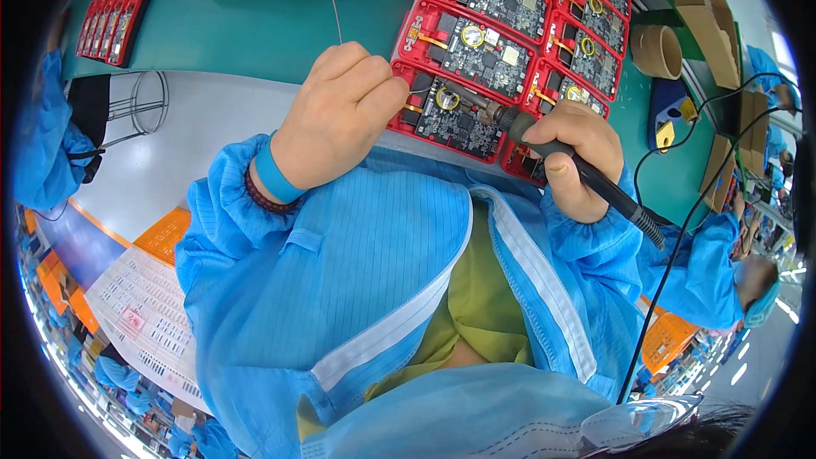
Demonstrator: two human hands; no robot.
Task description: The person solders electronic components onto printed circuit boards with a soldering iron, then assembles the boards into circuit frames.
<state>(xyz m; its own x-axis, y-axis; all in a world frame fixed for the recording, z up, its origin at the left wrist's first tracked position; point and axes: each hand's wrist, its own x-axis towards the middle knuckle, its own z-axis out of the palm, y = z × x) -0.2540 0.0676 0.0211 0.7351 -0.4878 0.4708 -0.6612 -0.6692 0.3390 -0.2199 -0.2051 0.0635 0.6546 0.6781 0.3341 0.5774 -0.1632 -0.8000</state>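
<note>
Right hand (578, 153) grips soldering iron (519, 126) pencil-style, likely for tip control, aimed toward 10 o'clock over nearest circuit board (463, 127), 1 o'clock of centre. Left hand (344, 110): fingers closed on thin wire (334, 4), presumably for feeding. Red tray (399, 121) likely steadies board.

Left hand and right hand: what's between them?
In the head view, a red-framed circuit board, with the metal front of the soldering iron in the right hand extending over it.

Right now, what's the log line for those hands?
left hand: holding thin wire | right hand: gripping soldering iron | metal end: over circuit board in red tray
</note>
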